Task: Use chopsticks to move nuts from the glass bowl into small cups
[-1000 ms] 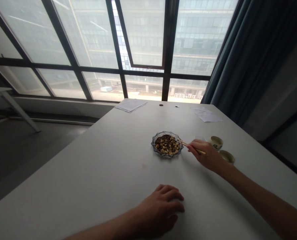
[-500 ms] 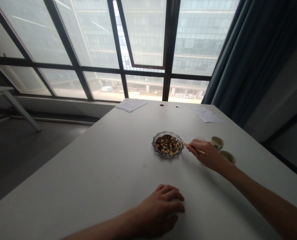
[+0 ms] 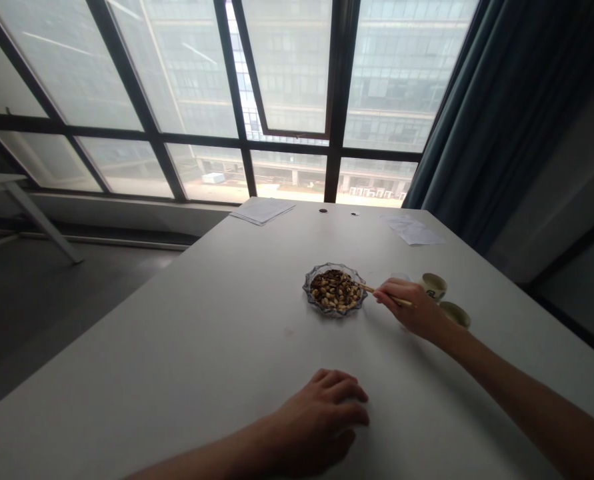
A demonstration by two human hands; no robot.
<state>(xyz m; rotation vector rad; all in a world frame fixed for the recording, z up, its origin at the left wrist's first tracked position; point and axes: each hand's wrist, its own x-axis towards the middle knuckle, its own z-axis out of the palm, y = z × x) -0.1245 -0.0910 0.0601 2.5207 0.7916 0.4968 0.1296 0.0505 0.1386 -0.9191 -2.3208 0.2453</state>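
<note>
My right hand [image 3: 407, 303] is closed around a pair of wooden chopsticks [image 3: 401, 301]. Their tips reach over the right rim of a clear scalloped glass bowl [image 3: 309, 293] and touch or hover just above its contents; I cannot tell which. Inside lie pale nuts in their shells [image 3: 333, 299], with darker seeds among them toward the back. Whether the tips pinch anything is too small to see. Nearer to me, my left hand [image 3: 329, 413] rests palm down on the white table [image 3: 201, 347], fingers loosely curved and apart, holding nothing.
Two greenish cups [image 3: 433, 285] stand just beyond my right hand, the nearer one [image 3: 455, 313] partly covered by it. A clear object [image 3: 401, 276] shows behind the fingers. Paper sheets [image 3: 263, 211] lie at the far left corner, another sheet [image 3: 417, 230] at the far right.
The chopstick tips have shifted slightly at the bowl's right side and look closer together. Both hands stay in nearly the same place.
</note>
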